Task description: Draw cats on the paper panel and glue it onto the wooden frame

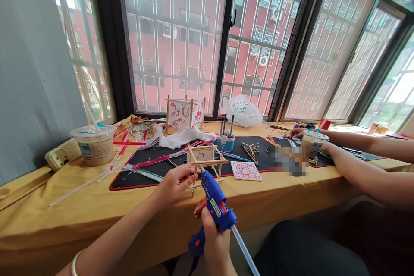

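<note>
A small frame of wooden sticks (210, 162) stands at the table's front edge, with a pale panel at its back. My left hand (177, 183) is closed on its left side, fingers pinching a stick. In my right hand (211, 228) is a blue hot glue gun (213, 194), my fingers wrapped round its handle. Its nozzle points up and forward and meets the frame's upper front, close to my left fingertips; whether it touches is hard to tell. A clear glue stick (245, 249) sticks out of the gun's rear.
Behind stand a painted paper lantern (185, 114) and a blue pen cup (226, 142). A drink cup (93, 145) and power strip (63, 154) are at left. A patterned square (246, 170) lies right of the frame. Another person's arms (362, 155) reach in from the right.
</note>
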`<state>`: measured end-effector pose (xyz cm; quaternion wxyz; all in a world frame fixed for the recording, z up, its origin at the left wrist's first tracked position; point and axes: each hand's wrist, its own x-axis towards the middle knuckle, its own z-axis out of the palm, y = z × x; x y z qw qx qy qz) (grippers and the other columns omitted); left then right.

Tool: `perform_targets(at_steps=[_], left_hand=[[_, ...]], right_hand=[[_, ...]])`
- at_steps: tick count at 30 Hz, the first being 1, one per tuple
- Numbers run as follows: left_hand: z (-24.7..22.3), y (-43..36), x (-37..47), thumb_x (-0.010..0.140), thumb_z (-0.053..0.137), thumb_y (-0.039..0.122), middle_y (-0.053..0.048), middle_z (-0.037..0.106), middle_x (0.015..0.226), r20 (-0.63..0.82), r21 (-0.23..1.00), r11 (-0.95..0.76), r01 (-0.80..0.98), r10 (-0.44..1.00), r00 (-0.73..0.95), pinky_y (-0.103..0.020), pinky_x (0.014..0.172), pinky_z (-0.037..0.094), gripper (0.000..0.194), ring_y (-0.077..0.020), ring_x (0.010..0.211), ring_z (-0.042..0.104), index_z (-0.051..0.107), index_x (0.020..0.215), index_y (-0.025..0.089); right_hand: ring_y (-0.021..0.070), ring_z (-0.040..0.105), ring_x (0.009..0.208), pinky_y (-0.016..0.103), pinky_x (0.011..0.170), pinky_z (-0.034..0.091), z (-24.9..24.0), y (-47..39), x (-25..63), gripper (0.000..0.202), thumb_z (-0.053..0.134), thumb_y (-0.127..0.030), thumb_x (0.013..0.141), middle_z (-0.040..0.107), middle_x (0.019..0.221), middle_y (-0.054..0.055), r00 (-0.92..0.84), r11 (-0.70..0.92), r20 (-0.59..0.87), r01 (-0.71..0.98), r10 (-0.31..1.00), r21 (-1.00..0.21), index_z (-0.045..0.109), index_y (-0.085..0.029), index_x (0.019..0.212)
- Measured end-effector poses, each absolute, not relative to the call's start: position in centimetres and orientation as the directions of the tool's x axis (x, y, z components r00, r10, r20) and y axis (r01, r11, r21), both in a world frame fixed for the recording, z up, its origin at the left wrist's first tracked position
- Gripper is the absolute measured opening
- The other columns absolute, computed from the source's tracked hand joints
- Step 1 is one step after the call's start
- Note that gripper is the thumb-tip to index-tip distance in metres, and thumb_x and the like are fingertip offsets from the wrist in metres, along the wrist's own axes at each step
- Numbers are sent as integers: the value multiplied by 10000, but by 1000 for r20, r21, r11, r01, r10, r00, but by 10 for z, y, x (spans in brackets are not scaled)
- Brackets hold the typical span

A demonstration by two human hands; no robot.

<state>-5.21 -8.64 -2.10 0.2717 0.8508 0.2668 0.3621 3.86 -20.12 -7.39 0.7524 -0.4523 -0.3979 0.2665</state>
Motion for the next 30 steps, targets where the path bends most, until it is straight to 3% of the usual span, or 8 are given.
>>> perform_targets(at_steps=[5, 14, 21, 30], left_hand=[[-16, -89, -52, 821, 413, 444, -3, 584, 699, 402, 685, -681, 258, 649, 645, -227, 630, 415, 343, -122, 680, 515, 595, 737, 165], [-20, -88, -52, 829, 394, 442, 11, 526, 665, 374, 695, -665, 275, 660, 651, -227, 595, 364, 357, -109, 646, 458, 582, 736, 153], [-17, -89, -51, 827, 412, 422, 10, 553, 666, 381, 696, -662, 277, 669, 638, -221, 588, 362, 335, -103, 630, 464, 592, 741, 152], [-19, -89, -52, 827, 400, 448, 0, 556, 682, 373, 684, -668, 291, 664, 648, -222, 593, 370, 372, -110, 646, 473, 605, 788, 141]], right_hand=[[176, 574, 674, 278, 583, 477, -75, -200, 41, 119, 540, -312, 758, 601, 700, 25, 548, 419, 318, -66, 773, -906, 573, -208, 711], [168, 563, 631, 285, 582, 466, -87, -194, 40, 197, 555, -374, 753, 580, 694, 25, 563, 392, 304, -39, 769, -919, 569, -184, 804], [169, 555, 593, 282, 552, 456, -89, -191, 44, 243, 564, -403, 724, 588, 634, 34, 589, 401, 361, 68, 723, -914, 597, -164, 696], [146, 524, 547, 258, 511, 432, -85, -193, 35, 275, 565, -424, 708, 583, 631, 37, 650, 351, 312, 73, 693, -934, 583, -150, 690]])
